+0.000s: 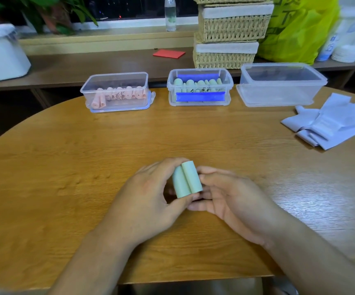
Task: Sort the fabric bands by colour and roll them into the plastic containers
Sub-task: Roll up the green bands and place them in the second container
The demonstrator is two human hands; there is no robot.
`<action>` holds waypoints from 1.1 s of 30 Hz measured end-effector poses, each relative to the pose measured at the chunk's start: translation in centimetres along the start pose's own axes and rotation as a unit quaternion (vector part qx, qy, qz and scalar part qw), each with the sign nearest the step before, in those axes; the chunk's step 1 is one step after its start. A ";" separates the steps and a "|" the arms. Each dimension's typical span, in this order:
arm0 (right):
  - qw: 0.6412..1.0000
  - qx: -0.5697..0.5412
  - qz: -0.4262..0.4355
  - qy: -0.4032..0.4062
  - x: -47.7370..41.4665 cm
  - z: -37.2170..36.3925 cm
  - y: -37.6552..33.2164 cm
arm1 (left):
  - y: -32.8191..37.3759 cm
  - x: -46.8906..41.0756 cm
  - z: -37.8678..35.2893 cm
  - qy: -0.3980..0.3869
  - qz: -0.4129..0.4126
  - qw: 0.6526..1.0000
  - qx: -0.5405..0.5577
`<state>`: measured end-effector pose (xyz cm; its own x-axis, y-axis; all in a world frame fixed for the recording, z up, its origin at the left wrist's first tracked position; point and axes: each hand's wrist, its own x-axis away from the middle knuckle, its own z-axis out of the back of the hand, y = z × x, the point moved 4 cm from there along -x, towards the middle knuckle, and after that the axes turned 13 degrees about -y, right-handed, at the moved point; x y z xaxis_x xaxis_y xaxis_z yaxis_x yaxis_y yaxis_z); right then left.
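A pale green fabric band (186,179), rolled into two side-by-side coils, is held just above the wooden table (87,156) near its front. My left hand (151,194) grips it from the left with thumb below and fingers over the top. My right hand (229,199) pinches its right side. At the back stand three clear plastic containers: the left one (117,92) holds pink rolls, the middle one (200,87) with blue clips holds green rolls, the right one (278,85) looks empty. Loose lavender bands (334,124) lie in a heap at the right.
Behind the table runs a low shelf with a red card (169,53), stacked wicker baskets (229,33), a yellow-green bag (295,28), a water bottle (170,13) and a white bin (0,54) at the left.
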<state>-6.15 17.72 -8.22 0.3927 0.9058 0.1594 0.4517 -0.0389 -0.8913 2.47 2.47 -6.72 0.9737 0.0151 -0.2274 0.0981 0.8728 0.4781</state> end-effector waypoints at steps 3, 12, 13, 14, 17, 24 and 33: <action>1.000 0.025 0.011 0.010 0.1 0.0 0.1 | -0.3 -0.2 -0.4 -0.018 -0.004 1.000 -0.011; 0.970 0.220 0.061 0.085 0.5 0.2 -0.7 | -0.4 -0.2 -0.9 -0.012 -0.027 0.999 0.035; 0.974 0.198 0.065 0.092 0.5 0.4 -0.8 | -0.5 -0.2 -0.8 -0.004 -0.023 0.998 0.057; 0.977 0.174 0.066 0.099 0.5 0.6 -0.8 | -0.5 -0.2 -0.6 0.004 -0.021 0.997 0.067; 0.983 0.136 0.054 0.108 0.5 1.2 -0.6 | -0.4 -0.2 -0.3 0.014 -0.025 0.998 0.060; 0.984 0.140 0.053 0.092 0.4 1.0 -0.5 | 0.1 -0.3 -0.1 0.012 -0.038 0.999 0.028; 0.980 0.145 0.069 0.115 0.9 1.1 -1.2 | 0.0 -0.9 0.4 -0.024 -0.041 0.999 -0.012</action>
<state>-7.23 19.00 -7.48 0.6198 0.7796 0.0904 0.1484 -0.0033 -0.9889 1.64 2.27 -6.13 0.9715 -0.0794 -0.2235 0.1731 0.8816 0.4391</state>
